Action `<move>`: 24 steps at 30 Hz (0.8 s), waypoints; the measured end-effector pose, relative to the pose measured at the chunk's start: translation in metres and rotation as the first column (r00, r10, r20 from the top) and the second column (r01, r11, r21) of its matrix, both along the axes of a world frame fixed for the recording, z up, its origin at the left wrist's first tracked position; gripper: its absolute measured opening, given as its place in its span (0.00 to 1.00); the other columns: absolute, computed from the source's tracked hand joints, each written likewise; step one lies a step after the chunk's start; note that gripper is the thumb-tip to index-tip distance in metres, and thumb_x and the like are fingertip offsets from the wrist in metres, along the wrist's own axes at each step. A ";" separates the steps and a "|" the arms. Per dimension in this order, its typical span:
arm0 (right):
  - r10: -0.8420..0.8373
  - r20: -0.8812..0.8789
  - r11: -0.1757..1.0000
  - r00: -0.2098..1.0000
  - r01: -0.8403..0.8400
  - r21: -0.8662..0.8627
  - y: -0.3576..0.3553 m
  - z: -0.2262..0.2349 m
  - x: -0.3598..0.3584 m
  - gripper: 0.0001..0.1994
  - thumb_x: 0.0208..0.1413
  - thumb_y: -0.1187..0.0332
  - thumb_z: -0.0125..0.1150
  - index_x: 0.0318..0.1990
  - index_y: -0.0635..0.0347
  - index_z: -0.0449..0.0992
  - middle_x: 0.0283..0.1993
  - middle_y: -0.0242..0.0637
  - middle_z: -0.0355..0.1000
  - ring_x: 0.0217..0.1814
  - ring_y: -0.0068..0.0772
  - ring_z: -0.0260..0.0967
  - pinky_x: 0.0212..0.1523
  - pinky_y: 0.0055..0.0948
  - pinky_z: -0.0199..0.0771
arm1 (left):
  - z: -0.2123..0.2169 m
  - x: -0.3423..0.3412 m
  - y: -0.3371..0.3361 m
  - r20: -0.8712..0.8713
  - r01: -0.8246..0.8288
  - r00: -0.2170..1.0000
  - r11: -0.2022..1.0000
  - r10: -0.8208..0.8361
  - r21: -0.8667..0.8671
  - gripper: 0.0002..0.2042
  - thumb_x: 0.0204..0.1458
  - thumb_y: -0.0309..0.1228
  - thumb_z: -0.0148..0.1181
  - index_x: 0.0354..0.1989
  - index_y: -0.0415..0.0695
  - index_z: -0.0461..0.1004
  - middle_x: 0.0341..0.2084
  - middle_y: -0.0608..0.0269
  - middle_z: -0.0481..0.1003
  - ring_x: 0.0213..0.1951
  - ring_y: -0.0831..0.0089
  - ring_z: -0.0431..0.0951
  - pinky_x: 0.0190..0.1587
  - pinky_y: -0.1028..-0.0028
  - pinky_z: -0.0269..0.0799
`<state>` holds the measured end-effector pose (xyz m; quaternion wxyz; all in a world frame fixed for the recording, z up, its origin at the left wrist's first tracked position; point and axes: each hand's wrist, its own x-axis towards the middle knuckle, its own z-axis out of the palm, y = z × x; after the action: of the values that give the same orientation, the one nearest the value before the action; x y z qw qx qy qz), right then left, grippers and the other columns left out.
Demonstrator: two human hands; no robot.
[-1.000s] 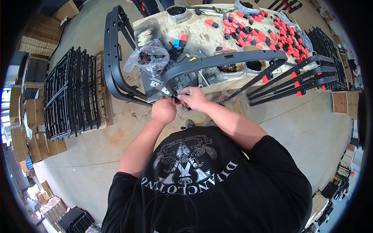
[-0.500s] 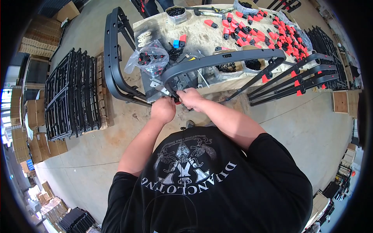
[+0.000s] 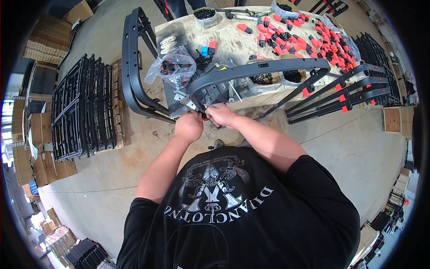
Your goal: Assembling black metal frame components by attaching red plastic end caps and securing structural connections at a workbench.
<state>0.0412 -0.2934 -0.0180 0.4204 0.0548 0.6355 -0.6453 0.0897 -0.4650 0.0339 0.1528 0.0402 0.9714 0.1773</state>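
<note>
Both hands, left hand (image 3: 188, 127) and right hand (image 3: 220, 114), pinch a small red-tipped part (image 3: 205, 117) against the curved black frame (image 3: 251, 71) at the table (image 3: 237, 45) edge; each grip is clenched on it. Red clips (image 3: 313, 42) lie beyond.

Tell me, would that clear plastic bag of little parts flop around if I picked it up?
Probably yes: the clear bag looks thin and crinkled, so it would likely sag. The small dark and red pieces inside would probably shift, making it lumpy. It shouldn't roll on the workbench.
</note>
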 end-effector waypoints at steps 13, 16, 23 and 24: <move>-0.116 -0.013 0.990 0.993 0.116 0.084 -0.009 0.010 0.004 0.17 0.67 0.56 0.54 0.34 0.61 0.76 0.23 0.31 0.67 0.20 0.23 0.60 0.21 0.30 0.58 | 0.001 -0.001 -0.002 0.057 -0.008 0.998 1.000 0.008 0.007 0.17 0.65 0.37 0.44 0.38 0.37 0.76 0.37 0.40 0.79 0.42 0.43 0.78 0.48 0.50 0.74; -0.088 -0.055 0.992 0.995 0.092 0.085 -0.007 0.010 0.002 0.18 0.65 0.56 0.54 0.35 0.64 0.77 0.26 0.34 0.69 0.23 0.27 0.64 0.23 0.32 0.62 | -0.005 -0.001 -0.004 0.023 0.001 1.000 1.000 -0.001 -0.004 0.17 0.65 0.37 0.44 0.38 0.37 0.76 0.37 0.41 0.79 0.42 0.43 0.78 0.48 0.50 0.73; -0.009 -0.129 0.983 0.992 0.032 0.179 -0.010 0.008 0.005 0.21 0.63 0.56 0.53 0.44 0.72 0.78 0.35 0.50 0.77 0.39 0.41 0.75 0.43 0.40 0.72 | -0.005 0.000 -0.004 0.016 -0.002 1.000 1.000 0.001 0.013 0.17 0.64 0.37 0.45 0.37 0.38 0.77 0.37 0.41 0.79 0.42 0.43 0.78 0.48 0.51 0.74; -0.007 -0.129 0.983 0.992 0.030 0.180 -0.011 0.005 0.005 0.21 0.63 0.56 0.53 0.44 0.72 0.78 0.35 0.50 0.77 0.39 0.41 0.75 0.43 0.40 0.72 | -0.007 0.001 -0.005 0.016 -0.006 1.000 1.000 0.006 0.019 0.17 0.64 0.37 0.45 0.36 0.38 0.77 0.37 0.41 0.79 0.42 0.43 0.78 0.47 0.51 0.74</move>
<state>0.0462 -0.3044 -0.0129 0.3659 0.0573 0.7167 -0.5909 0.0903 -0.4698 0.0272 0.1598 0.0374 0.9685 0.1874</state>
